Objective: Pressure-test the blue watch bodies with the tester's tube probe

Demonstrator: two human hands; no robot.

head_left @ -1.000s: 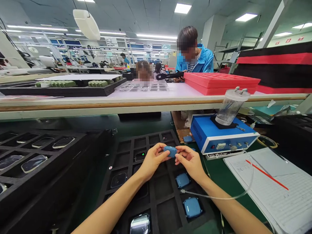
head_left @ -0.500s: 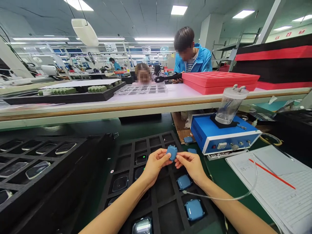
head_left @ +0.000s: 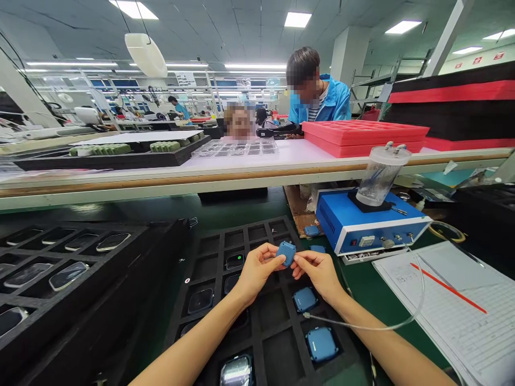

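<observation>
Between my two hands, above a black foam tray (head_left: 277,351), is a blue watch case (head_left: 287,252). My left hand (head_left: 259,268) pinches its left side, thumb on the face toward me. At its lower right edge, the thumb and fingers of my right hand (head_left: 317,272) are closed on it too. Below my right hand, a blue watch case (head_left: 304,299) and another blue watch case (head_left: 321,343) lie in tray pockets. Dark-screened watch faces, such as this one (head_left: 200,301), fill pockets on the left. A clear tube (head_left: 362,325) crosses over my right forearm.
A blue box-shaped machine (head_left: 372,222) with a clear cylinder (head_left: 380,174) on top stands at right, near papers and a red pen (head_left: 448,288). Another black tray (head_left: 132,252) of watches is at left. Beyond the shelf (head_left: 241,182) are red foam trays (head_left: 362,139) and two people.
The view has shifted slightly. My hands keep the watch case in nearly the same place, with little change in grip. The person across the shelf has raised their head a little.
</observation>
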